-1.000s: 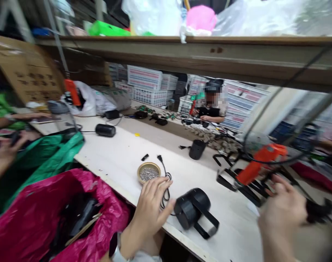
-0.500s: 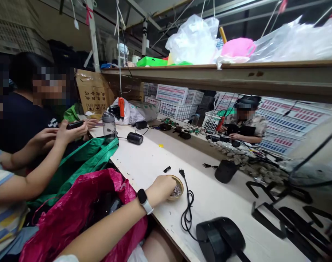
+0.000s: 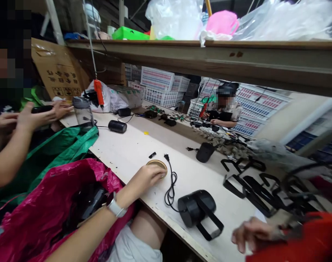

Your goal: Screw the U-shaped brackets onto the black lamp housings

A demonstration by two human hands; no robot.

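My left hand [image 3: 148, 178], with a pale-strapped watch on the wrist, reaches over a shallow round bowl [image 3: 158, 162]. Its fingers are drawn together at the bowl's near right side, with a tiny glint by the fingertips; what they hold is too small to name. My fingers hide most of the bowl's contents. Just right of the bowl lies a black power cord [image 3: 171, 187] with a two-pin plug. It leads to a black cylindrical lamp-like housing [image 3: 186, 211] with a flat bracket [image 3: 209, 218]. A small black piece [image 3: 152, 155] lies behind the bowl. My right hand is out of view.
A pink sack [image 3: 53, 185] with black parts sits left of the table edge. Another person's hand [image 3: 250, 233], in a red sleeve, reaches in at lower right. Black brackets [image 3: 245, 185] lie behind it; a second housing [image 3: 205, 152] stands mid-table. Co-workers sit left and opposite.
The view has swung right and down. My left hand has drawn back slightly in the bowl, fingertips now at its near side. The red-sleeved hand has come in at lower right.
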